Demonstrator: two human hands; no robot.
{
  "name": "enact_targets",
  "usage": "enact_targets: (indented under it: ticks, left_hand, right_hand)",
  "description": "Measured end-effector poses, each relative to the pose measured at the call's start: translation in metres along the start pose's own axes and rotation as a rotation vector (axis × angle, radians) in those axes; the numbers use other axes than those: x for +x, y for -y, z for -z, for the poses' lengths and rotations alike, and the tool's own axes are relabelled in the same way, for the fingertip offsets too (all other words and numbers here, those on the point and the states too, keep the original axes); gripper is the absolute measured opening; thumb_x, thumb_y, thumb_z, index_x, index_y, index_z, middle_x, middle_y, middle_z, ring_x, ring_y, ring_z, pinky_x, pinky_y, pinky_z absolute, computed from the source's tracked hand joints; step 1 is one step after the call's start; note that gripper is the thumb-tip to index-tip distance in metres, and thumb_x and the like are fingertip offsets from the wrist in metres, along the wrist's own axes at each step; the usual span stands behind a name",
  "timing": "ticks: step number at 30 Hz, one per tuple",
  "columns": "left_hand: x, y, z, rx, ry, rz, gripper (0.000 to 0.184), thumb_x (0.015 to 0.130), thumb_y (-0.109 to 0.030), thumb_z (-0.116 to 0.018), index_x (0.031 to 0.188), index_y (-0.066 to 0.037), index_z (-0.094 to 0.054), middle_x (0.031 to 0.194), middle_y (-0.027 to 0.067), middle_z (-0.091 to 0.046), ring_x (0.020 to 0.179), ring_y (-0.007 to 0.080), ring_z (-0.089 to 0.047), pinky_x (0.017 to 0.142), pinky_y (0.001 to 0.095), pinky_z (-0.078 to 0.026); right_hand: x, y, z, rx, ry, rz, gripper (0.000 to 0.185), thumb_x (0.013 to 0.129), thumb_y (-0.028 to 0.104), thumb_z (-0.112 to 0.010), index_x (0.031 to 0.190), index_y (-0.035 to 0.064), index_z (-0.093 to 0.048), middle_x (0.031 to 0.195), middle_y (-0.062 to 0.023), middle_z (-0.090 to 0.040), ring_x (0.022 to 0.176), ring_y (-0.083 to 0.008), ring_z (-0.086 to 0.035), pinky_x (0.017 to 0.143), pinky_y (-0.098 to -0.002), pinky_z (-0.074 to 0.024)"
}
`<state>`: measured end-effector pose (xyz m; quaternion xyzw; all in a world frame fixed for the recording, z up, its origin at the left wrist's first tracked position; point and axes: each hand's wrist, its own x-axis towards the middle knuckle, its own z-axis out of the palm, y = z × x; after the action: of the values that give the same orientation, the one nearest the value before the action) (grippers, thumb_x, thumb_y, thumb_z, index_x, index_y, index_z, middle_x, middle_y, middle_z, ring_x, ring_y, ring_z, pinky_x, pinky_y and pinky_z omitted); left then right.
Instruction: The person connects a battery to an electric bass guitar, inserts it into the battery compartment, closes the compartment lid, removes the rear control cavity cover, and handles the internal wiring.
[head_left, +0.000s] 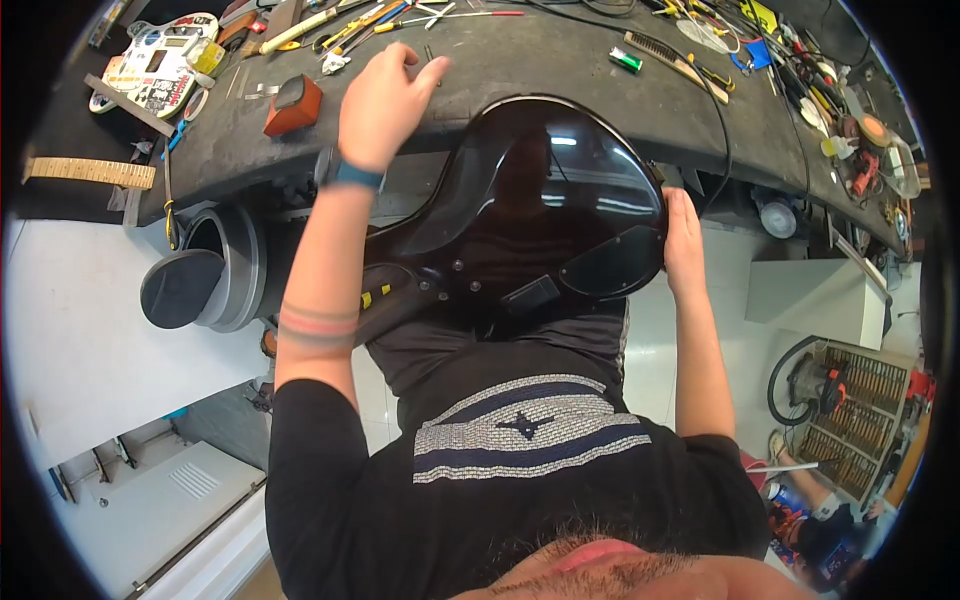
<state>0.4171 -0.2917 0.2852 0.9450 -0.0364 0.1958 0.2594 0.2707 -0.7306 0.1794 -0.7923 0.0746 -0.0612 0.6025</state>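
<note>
Guitar (530, 215) lies against right hand (684, 248), clasp unclear; left hand (386, 108) clear of it, unclasped.

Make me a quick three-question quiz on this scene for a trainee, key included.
1. Which hand touches the guitar?
2. True or false: the left hand is holding the orange block.
3. The bench top is: A) white, B) dark grey, C) red.

Key:
1. The right hand, on its edge.
2. False; the orange block sits apart from that hand.
3. B.
</note>
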Motion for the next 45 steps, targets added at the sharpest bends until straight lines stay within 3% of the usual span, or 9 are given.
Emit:
enact_targets:
  ticks: [2, 9, 10, 14, 17, 21, 28, 32, 45]
  left_hand:
    - [0.037, 0.007, -0.02, 0.346, 0.159, 0.118, 0.076, 0.103, -0.076, -0.074, 0.121, -0.004, -0.085, 0.122, 0.0268, -0.086, 0.12, 0.0459, -0.082, 0.105, 0.0559, -0.064]
    - [0.101, 0.075, -0.063, 0.526, 0.306, -0.095, 0.053, 0.108, -0.048, -0.074, 0.12, 0.002, -0.087, 0.124, 0.0347, -0.082, 0.123, 0.0541, -0.079, 0.109, 0.0617, -0.063]
    - [0.095, 0.078, -0.061, 0.501, 0.174, -0.167, 0.051, 0.108, -0.047, -0.076, 0.111, 0.003, -0.087, 0.108, 0.0301, -0.086, 0.105, 0.0455, -0.086, 0.096, 0.0557, -0.066]
    - [0.037, 0.017, -0.021, -1.055, 0.348, 0.209, 0.032, 0.121, -0.027, -0.068, 0.119, 0.002, -0.08, 0.096, 0.0051, -0.076, 0.077, 0.0073, -0.061, 0.069, 0.0293, -0.051]
    - [-0.018, -0.033, -0.039, -1.657, 0.56, 0.26, 0.03, 0.121, -0.016, -0.069, 0.141, 0.007, -0.069, 0.11, 0.0093, -0.079, 0.08, 0.0087, -0.066, 0.073, 0.0272, -0.055]
    - [-0.095, -0.139, -0.076, -1.493, 0.845, 0.065, 0.024, 0.118, -0.01, -0.072, 0.138, 0.003, -0.072, 0.119, 0.0192, -0.085, 0.096, 0.0224, -0.085, 0.089, 0.0347, -0.069]
    - [-0.097, -0.196, -0.122, -0.794, 0.601, -0.705, 0.021, 0.109, -0.004, -0.083, 0.128, 0.003, -0.077, 0.112, 0.0098, -0.088, 0.104, 0.0183, -0.087, 0.096, 0.0319, -0.068]
    - [-0.091, -0.202, -0.126, -0.686, 0.685, -0.794, 0.022, 0.108, -0.005, -0.083, 0.129, 0.0, -0.079, 0.111, 0.0095, -0.09, 0.103, 0.0175, -0.087, 0.096, 0.0315, -0.067]
    - [-0.084, -0.204, -0.131, -0.568, 0.578, -1.056, 0.027, 0.104, -0.01, -0.084, 0.131, -0.007, -0.084, 0.112, 0.0139, -0.086, 0.101, 0.0349, -0.082, 0.091, 0.0422, -0.065]
  right_hand:
    - [0.009, -0.004, -0.01, -0.023, -0.048, 0.158, 0.044, 0.131, 0.037, -0.051, 0.133, -0.0011, -0.074, 0.122, -0.0097, -0.075, 0.117, -0.0205, -0.068, 0.109, -0.035, -0.0519]
    - [-0.035, 0.014, 0.003, -0.227, -0.244, 0.244, 0.024, 0.122, 0.02, -0.068, 0.132, -0.0007, -0.076, 0.13, -0.0107, -0.073, 0.121, -0.0241, -0.071, 0.108, -0.0377, -0.0561]
    - [-0.048, 0.017, 0.007, -0.221, -0.263, 0.234, 0.024, 0.122, 0.02, -0.069, 0.132, -0.0004, -0.076, 0.13, -0.0103, -0.072, 0.121, -0.0231, -0.07, 0.108, -0.0373, -0.0563]
    - [-0.08, 0.017, 0.024, -0.167, -0.325, 0.211, 0.022, 0.12, 0.017, -0.071, 0.133, -0.0001, -0.075, 0.127, -0.0076, -0.073, 0.116, -0.0184, -0.07, 0.105, -0.0358, -0.0574]
    - [-0.078, 0.008, 0.028, -0.055, -0.311, 0.188, 0.021, 0.12, 0.014, -0.07, 0.134, -0.0003, -0.075, 0.119, -0.0055, -0.078, 0.109, -0.0153, -0.073, 0.101, -0.0337, -0.0588]
    - [-0.058, 0.03, 0.023, 0.035, -0.179, 0.211, 0.021, 0.121, 0.013, -0.068, 0.135, 0.0002, -0.076, 0.114, -0.0049, -0.08, 0.108, -0.0135, -0.076, 0.098, -0.0315, -0.06]
    - [-0.059, 0.066, 0.031, -0.027, -0.162, 0.334, 0.017, 0.122, 0.018, -0.07, 0.124, 0.0037, -0.079, 0.102, -0.0025, -0.079, 0.098, -0.0141, -0.076, 0.091, -0.032, -0.0606]
    - [-0.067, 0.09, 0.036, -0.043, -0.141, 0.238, 0.015, 0.119, 0.002, -0.063, 0.123, -0.0049, -0.076, 0.108, -0.0096, -0.076, 0.097, -0.0146, -0.073, 0.087, -0.032, -0.0605]
    - [-0.076, 0.096, 0.046, -0.505, -0.162, 0.374, 0.017, 0.11, 0.018, -0.081, 0.109, 0.002, -0.076, 0.096, -0.0197, -0.078, 0.087, -0.0394, -0.078, 0.078, -0.0452, -0.0607]
